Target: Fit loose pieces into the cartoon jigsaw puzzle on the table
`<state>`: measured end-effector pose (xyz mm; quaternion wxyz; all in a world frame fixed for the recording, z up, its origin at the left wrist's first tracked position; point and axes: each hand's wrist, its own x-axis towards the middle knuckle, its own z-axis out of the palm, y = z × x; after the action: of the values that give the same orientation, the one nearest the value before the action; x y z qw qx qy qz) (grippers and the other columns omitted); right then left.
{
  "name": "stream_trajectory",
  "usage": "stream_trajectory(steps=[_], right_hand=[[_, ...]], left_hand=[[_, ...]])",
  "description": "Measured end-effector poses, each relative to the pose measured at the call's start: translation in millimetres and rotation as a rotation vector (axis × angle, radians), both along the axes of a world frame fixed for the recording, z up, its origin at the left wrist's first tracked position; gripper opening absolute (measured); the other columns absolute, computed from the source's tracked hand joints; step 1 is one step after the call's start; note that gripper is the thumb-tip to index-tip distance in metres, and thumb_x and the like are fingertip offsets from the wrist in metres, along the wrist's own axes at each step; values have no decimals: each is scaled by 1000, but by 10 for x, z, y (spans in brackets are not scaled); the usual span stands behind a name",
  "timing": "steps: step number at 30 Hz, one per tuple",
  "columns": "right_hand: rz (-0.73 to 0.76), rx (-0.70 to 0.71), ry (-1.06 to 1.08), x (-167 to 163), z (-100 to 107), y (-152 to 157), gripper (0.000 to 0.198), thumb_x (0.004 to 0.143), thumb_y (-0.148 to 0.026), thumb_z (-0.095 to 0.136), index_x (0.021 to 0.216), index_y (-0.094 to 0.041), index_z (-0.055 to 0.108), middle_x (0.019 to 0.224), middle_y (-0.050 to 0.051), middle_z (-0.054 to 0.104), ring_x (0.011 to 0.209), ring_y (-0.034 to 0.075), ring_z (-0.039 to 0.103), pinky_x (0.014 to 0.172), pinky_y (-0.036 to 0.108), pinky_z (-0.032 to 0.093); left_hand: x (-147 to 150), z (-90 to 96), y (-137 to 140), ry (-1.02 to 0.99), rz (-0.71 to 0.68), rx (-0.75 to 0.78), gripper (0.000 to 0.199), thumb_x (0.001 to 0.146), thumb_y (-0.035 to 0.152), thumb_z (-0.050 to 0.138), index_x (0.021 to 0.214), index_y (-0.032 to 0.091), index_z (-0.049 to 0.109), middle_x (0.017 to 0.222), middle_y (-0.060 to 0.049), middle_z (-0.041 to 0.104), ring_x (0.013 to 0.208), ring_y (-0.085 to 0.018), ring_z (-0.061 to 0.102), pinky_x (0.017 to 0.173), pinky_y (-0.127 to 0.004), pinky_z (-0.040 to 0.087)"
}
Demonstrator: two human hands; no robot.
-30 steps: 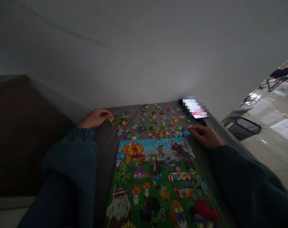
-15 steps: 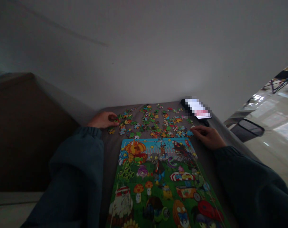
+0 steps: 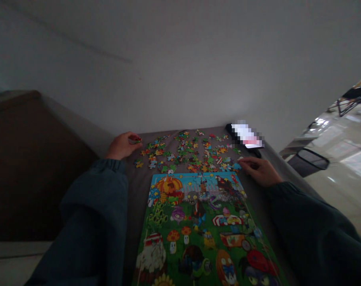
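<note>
My left hand is raised at the left end of the loose pieces, pinching a small green and red puzzle piece between thumb and fingers. At the right end of the pile, my right hand rests low with thumb and fingertips pressed together. Something pale shows at its fingertips, too small to make out, and a blue puzzle piece lies right beside them. Several loose puzzle pieces are scattered between the hands. Nearer to me lies a picture puzzle board with cartoon plants and zombies.
A phone with a lit, blurred screen lies at the back right of the grey cloth-covered table. Behind stands a pale wall. A brown box-like piece of furniture is at left, and a shiny floor at right.
My left hand has lifted a puzzle piece away from the pile, moving left and slightly up. My right hand stays in place. The view has shifted slightly.
</note>
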<state>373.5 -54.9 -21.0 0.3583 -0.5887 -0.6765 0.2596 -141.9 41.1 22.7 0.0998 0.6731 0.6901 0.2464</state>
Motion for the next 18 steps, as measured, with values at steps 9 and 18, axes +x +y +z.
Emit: stream_trajectory(steps=[9,18], right_hand=[[26,-3,-1,21,-27,16,56,77,-66,62,96,-15,72,83,11,73,60,17,61,53,29,50],[20,-30,-15,23,-27,15,54,77,-64,61,97,-14,71,85,11,72,60,17,60,54,30,48]], left_hand=[[-5,-244,123,-5,-94,-103,42,68,49,78,97,20,67,100,-5,71,91,-22,66,78,-30,52],[-30,-201,92,21,-170,-250,35,94,35,59,124,16,58,124,-10,59,105,-24,62,87,-44,54]])
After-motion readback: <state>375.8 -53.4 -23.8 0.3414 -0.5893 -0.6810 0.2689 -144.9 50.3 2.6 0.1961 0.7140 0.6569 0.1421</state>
